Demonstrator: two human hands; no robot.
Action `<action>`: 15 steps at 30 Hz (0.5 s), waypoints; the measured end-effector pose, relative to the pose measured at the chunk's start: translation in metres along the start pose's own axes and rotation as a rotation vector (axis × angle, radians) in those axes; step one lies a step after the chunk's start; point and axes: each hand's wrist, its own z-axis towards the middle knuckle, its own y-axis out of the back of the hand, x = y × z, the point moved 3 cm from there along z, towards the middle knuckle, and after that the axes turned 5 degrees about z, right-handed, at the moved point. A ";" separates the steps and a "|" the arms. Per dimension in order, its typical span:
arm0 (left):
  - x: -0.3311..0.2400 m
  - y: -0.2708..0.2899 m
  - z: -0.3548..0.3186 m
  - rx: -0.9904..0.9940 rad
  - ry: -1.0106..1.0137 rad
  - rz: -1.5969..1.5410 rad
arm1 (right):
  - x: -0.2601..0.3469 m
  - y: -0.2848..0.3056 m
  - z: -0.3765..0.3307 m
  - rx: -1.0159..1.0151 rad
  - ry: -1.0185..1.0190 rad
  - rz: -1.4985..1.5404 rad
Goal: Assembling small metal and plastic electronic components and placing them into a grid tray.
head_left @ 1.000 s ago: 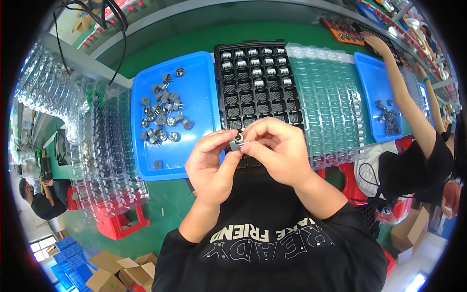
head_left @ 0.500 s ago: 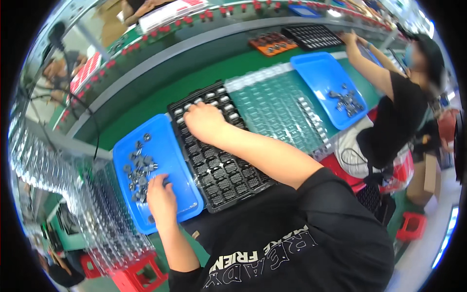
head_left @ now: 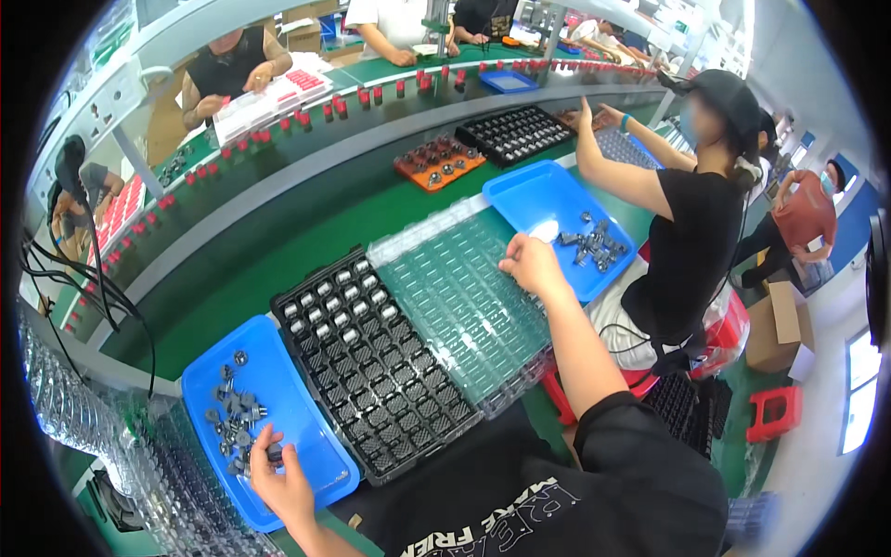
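My left hand (head_left: pixel 283 483) is over the left blue tray (head_left: pixel 295 408), its thumb and fingers closing around a small grey part (head_left: pixel 274 452). More grey parts with metal ends (head_left: pixel 238 411) lie loosely heaped beside it. To the right stands a black compartment tray (head_left: pixel 394 390), with silver-and-white cylindrical parts (head_left: pixel 351 292) in its far rows and bare pockets nearer me. My right hand (head_left: pixel 535 266) is above the right side of a clear plastic blister tray (head_left: pixel 450 297). Its fingers are pinched together; whatever they hold is hidden, as is the tray surface beneath my forearm.
Another blue tray (head_left: pixel 548 181) with grey parts sits beyond my right hand, near a co-worker (head_left: pixel 705 186). An orange tray (head_left: pixel 440 162) and a filled black tray (head_left: pixel 517 135) lie farther back. Red parts line a raised rail (head_left: pixel 371 93). Clear trays (head_left: pixel 158 473) are stacked at left.
My right hand has left the black tray's far rows and moved right to the clear tray. My left hand stays at the left blue tray. The view has shifted, showing more people.
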 end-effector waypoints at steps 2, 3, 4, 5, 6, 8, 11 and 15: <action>-0.014 -0.001 -0.003 -0.067 0.071 -0.192 | 0.002 -0.001 -0.003 -0.027 0.022 0.011; -0.011 -0.004 -0.002 -0.069 0.070 -0.192 | 0.001 0.001 -0.001 -0.029 0.025 0.013; -0.008 -0.006 -0.001 -0.064 0.043 -0.268 | 0.005 0.004 -0.002 -0.031 0.026 0.031; -0.007 -0.007 -0.001 -0.058 0.016 -0.343 | 0.008 0.006 -0.002 -0.032 0.027 0.049; -0.004 -0.008 -0.002 -0.060 0.020 -0.338 | 0.008 0.006 -0.001 -0.026 0.028 0.052; -0.014 -0.006 0.000 -0.081 0.003 -0.370 | 0.008 0.011 0.002 0.009 0.018 0.135; 0.005 -0.006 -0.002 -0.036 0.269 -0.667 | -0.001 0.015 0.004 0.052 0.036 0.131; 0.004 0.003 -0.005 -0.072 0.270 -0.894 | 0.012 0.009 0.004 0.058 0.091 0.107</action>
